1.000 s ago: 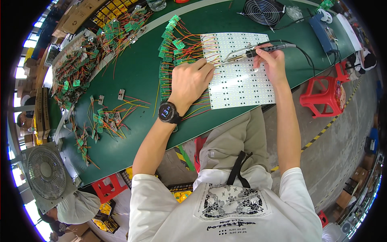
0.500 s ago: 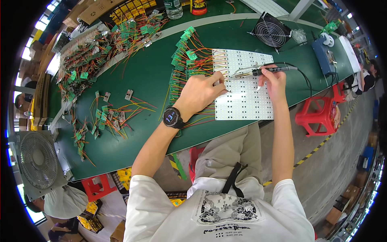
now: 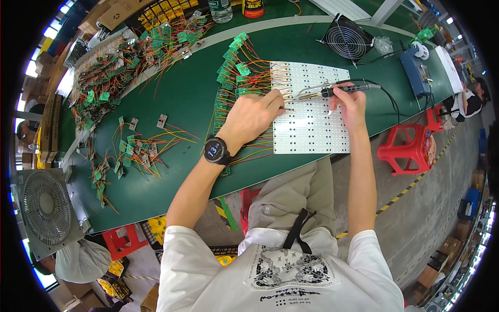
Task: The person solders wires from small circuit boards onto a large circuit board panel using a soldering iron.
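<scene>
Wires (image 3: 261, 77) run from small green boards (image 3: 228, 60) to a white board (image 3: 306, 138) on the green surface (image 3: 182, 104). The left hand (image 3: 252, 117) pinches something thin (image 3: 289, 109) in its fingers (image 3: 275, 100); the right hand (image 3: 352, 108) grips a black soldering iron (image 3: 327, 92).

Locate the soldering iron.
Head view, right of centre: the soldering iron is in the right hand, its front end over the white dotted panel, pointing toward the left hand.
</scene>
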`<state>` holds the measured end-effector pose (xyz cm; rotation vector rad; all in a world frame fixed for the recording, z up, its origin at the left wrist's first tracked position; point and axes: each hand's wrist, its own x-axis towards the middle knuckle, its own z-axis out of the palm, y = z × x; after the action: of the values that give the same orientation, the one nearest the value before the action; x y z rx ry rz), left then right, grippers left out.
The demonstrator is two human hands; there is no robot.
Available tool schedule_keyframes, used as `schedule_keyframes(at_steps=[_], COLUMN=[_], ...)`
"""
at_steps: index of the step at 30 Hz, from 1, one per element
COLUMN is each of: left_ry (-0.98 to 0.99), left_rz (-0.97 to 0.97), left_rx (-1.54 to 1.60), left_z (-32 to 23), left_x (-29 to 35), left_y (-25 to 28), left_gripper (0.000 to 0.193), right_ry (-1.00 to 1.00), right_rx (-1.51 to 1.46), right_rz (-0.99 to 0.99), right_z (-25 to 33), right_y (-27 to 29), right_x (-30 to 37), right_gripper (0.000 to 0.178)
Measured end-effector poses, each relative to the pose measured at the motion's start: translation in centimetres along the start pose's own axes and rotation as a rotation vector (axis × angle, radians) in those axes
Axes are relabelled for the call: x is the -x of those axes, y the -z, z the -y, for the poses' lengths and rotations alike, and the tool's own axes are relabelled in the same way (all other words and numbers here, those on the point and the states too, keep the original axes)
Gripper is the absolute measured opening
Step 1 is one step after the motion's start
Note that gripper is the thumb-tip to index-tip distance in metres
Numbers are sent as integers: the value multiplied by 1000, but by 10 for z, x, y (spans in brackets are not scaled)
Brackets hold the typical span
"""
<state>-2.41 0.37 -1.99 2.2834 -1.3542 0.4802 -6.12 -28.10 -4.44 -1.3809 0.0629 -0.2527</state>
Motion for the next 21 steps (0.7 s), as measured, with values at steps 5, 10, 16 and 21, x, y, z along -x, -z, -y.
schedule_keyframes(at_steps=[5,10,16,21], left_ry=[3,-61,-12,-7], left_rz=[-6,-23,10,20], left_rx=[-56,-68,-127,-139], left_z=[1,-1,1,2], left_x=[1,0,2,3], left_y=[-3,-1,-5,-8], left_gripper=[14,16,17,17], right_ry=[17,16,13,4], right_rx=[15,16,27,42], right_rz=[20,21,23,32], right_z=[0,1,0,0], right_y=[-1,-1,0,0], right_x=[1,1,1,1], right_gripper=[16,17,17,16])
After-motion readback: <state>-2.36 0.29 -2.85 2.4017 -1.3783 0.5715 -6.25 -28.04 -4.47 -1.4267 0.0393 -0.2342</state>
